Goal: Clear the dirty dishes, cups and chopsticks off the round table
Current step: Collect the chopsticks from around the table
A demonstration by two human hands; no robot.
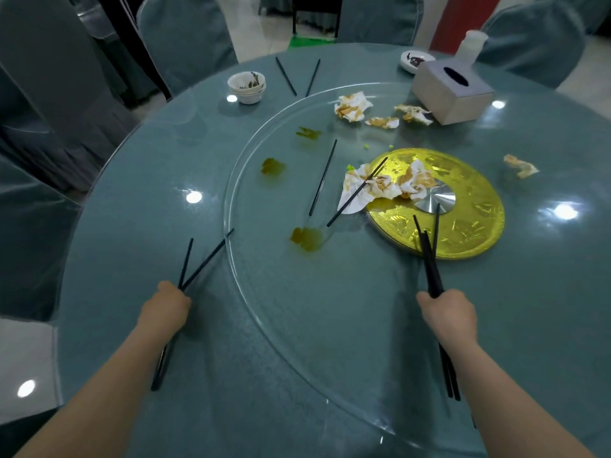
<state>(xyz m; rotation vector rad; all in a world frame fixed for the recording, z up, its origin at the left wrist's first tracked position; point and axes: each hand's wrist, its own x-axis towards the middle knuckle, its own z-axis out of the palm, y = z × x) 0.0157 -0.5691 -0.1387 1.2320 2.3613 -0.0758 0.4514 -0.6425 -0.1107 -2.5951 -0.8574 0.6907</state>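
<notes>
Over the round table (139,206) we're gripping chopsticks in both fists: left hand (165,309) closed on a splayed pair (201,259), right hand (446,317) on a bundle (429,259). They're light, stiff, slick sticks, so we're pinching mid-length. Loose sticks (322,178) and cups (247,87) are lying farther out.

— What am I getting for light?

— Dim, cool, bluish cast. Overhead lamps show as white glare spots on the glass tabletop (139,206): one at left (193,197), one at right (565,212), more toward the far rim.

— Shadows?

— Soft. I see faint ones under the left hand (163,309) and the right hand (446,317).

— Sharpness?

— Soft overall, smeary. Wide-angle bend bows the table rim and stretches the chairs (185,38) at the corners. Background floor is washed out.
</notes>
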